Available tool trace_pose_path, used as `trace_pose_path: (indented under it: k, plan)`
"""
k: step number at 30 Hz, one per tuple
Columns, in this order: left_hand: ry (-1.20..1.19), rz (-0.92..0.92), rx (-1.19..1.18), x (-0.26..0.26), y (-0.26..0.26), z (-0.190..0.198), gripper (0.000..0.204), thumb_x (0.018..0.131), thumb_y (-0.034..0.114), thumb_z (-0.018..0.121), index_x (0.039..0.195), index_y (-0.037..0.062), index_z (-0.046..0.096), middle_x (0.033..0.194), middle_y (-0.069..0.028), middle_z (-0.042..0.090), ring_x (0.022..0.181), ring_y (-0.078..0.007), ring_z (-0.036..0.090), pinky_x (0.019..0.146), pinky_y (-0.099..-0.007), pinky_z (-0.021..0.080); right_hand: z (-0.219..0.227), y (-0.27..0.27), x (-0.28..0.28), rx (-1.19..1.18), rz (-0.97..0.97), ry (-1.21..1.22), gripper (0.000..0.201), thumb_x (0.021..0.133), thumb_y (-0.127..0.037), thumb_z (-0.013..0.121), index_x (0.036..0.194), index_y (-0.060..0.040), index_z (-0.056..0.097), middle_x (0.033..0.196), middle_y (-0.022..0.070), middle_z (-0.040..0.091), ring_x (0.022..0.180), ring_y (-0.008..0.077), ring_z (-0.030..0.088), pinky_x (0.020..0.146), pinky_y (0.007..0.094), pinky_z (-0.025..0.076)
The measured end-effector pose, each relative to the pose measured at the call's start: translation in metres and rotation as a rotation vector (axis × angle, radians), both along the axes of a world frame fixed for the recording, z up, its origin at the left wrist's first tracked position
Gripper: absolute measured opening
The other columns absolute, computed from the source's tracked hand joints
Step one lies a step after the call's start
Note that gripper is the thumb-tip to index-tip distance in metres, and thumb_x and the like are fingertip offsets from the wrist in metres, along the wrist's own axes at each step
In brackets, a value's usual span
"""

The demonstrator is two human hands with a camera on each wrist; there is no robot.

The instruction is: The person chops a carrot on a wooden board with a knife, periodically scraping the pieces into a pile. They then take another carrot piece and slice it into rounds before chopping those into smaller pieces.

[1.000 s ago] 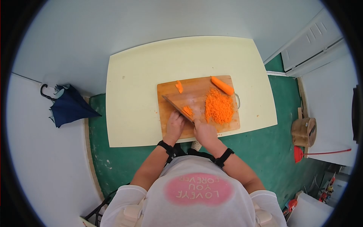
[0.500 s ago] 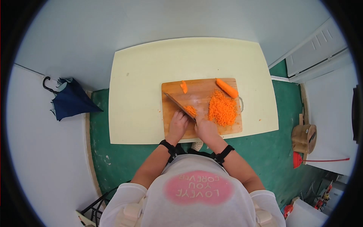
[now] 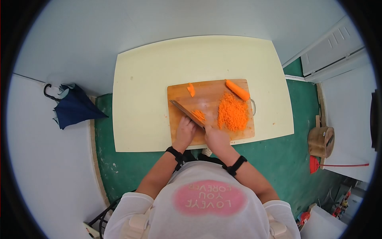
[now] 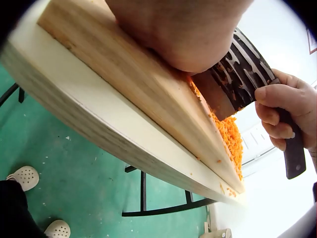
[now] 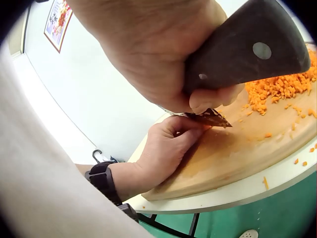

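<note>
My right hand (image 3: 217, 140) grips the dark handle (image 4: 293, 148) of a cleaver (image 3: 187, 112), whose blade slants across the left half of a wooden cutting board (image 3: 207, 95). Against the blade's near side, my left hand (image 3: 185, 132) bends its fingers over a carrot piece, mostly hidden; a thin orange bit shows at its fingertips in the right wrist view. Cut carrot strips (image 3: 198, 115) lie along the blade's far side. Toward the board's right is a heap of finely chopped carrot (image 3: 232, 113). A whole peeled carrot (image 3: 237, 90) lies behind it, and carrot slices (image 3: 191, 90) sit at the back left.
The board rests near the front edge of a pale yellow table (image 3: 139, 99), its metal handle (image 3: 254, 106) sticking out to the right. Carrot crumbs dot the tabletop. A blue umbrella (image 3: 77, 106) hangs by the left wall, and a wooden stump (image 3: 320, 142) stands on the floor at right.
The head view shifts slightly. Both hands and the cleaver stay at nearly the same spot on the board, with small movements of the blade beside the carrot strips.
</note>
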State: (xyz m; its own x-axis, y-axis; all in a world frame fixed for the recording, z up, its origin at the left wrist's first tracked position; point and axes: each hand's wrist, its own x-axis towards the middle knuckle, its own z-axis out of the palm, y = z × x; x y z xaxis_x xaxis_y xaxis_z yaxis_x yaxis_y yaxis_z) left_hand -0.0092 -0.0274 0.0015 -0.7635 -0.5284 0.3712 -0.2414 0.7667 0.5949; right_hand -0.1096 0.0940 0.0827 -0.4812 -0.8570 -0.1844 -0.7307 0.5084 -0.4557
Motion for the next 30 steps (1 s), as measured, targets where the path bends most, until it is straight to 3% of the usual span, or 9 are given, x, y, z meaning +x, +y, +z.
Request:
trace_pose_path:
  k: [7,13,19,23,26,30]
  plan:
    - [0.03,-0.046,-0.015,0.004,-0.001,0.003,0.024,0.07,0.0,0.066,0.094,0.0017,0.066,0.1,-0.0137,0.06,0.1,-0.0344,0.054,0.086,-0.0406,0.047,-0.018,-0.017,-0.006,-0.132,0.056,0.045,0.011,0.084,-0.014,0.052,0.089,-0.005,0.056,0.066,0.0193,0.062,0.058,0.0369,0.062,0.054,0.0479,0.05]
    - [0.024,-0.04,-0.029,0.008,-0.002,-0.006,0.025,0.072,0.002,0.068,0.097,0.0005,0.067,0.103,-0.0157,0.062,0.105,-0.0363,0.054,0.09,-0.0412,0.046,0.003,0.007,0.001,-0.007,0.061,0.083,0.007,0.083,-0.01,0.051,0.084,-0.0051,0.056,0.065,0.0182,0.063,0.06,0.0355,0.064,0.056,0.0478,0.05]
    - [0.006,-0.046,-0.064,0.008,0.0,0.003,0.026,0.071,0.002,0.066,0.097,0.0004,0.065,0.103,-0.0142,0.06,0.105,-0.0345,0.054,0.089,-0.0408,0.046,-0.009,-0.002,0.006,0.078,-0.019,0.004,0.012,0.084,-0.016,0.054,0.089,-0.0054,0.057,0.068,0.0192,0.063,0.061,0.0356,0.064,0.055,0.0482,0.05]
    - [0.005,-0.075,-0.026,0.008,-0.003,0.001,0.024,0.072,0.002,0.066,0.095,0.0008,0.064,0.102,-0.0143,0.059,0.1,-0.0334,0.055,0.087,-0.0407,0.046,-0.023,-0.017,-0.005,-0.028,-0.003,-0.013,0.019,0.084,-0.018,0.055,0.097,-0.0041,0.058,0.07,0.0211,0.063,0.064,0.0377,0.064,0.057,0.0489,0.05]
    - [0.071,-0.07,-0.052,0.005,-0.002,0.005,0.016,0.074,0.002,0.066,0.09,0.0008,0.063,0.099,-0.014,0.059,0.091,-0.0342,0.056,0.083,-0.0409,0.047,-0.013,-0.009,-0.015,-0.048,-0.014,-0.045,0.019,0.084,-0.017,0.054,0.097,-0.0038,0.059,0.069,0.0219,0.063,0.065,0.0387,0.063,0.058,0.0492,0.05]
    - [0.029,-0.033,0.037,0.009,0.001,-0.004,0.018,0.075,0.002,0.066,0.092,0.0005,0.062,0.1,-0.0143,0.059,0.093,-0.0345,0.056,0.083,-0.0409,0.047,0.006,0.007,-0.008,-0.028,-0.017,-0.012,0.016,0.083,-0.015,0.054,0.094,-0.0044,0.06,0.066,0.0213,0.062,0.062,0.0387,0.063,0.058,0.0493,0.05]
